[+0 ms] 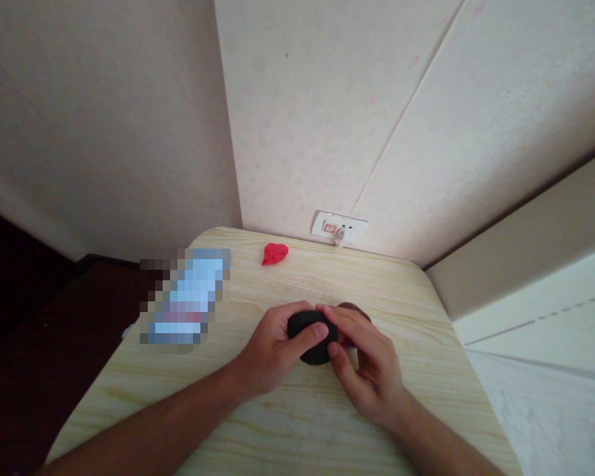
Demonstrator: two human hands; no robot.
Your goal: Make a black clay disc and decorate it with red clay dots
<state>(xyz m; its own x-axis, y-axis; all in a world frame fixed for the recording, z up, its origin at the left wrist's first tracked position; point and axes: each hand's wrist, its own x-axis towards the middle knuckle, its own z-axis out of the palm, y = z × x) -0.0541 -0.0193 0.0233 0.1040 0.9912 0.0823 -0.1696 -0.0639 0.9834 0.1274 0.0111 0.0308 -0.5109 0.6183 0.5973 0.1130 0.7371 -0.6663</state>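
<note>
The person's left hand point(270, 350) and right hand point(377, 370) clamp their fingers around a rounded, matte-black object point(316, 352) over the pale wood-grain bench point(258, 423); a crumpled red scrap point(275, 254) lies at its eleven o'clock.

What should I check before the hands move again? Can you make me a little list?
1. Left hand on the black rounded object: ok, its thumb lies across the top.
2. Right hand touching it too: ok, fingertips are at its edge.
3. Red crumpled lump away from both hands: ok, it lies apart, near the back of the table.
4. Brown thing easy to see: not ok, the right hand mostly hides it.
5. Black rounded object lifted off the table: cannot tell, its underside is hidden.
</note>
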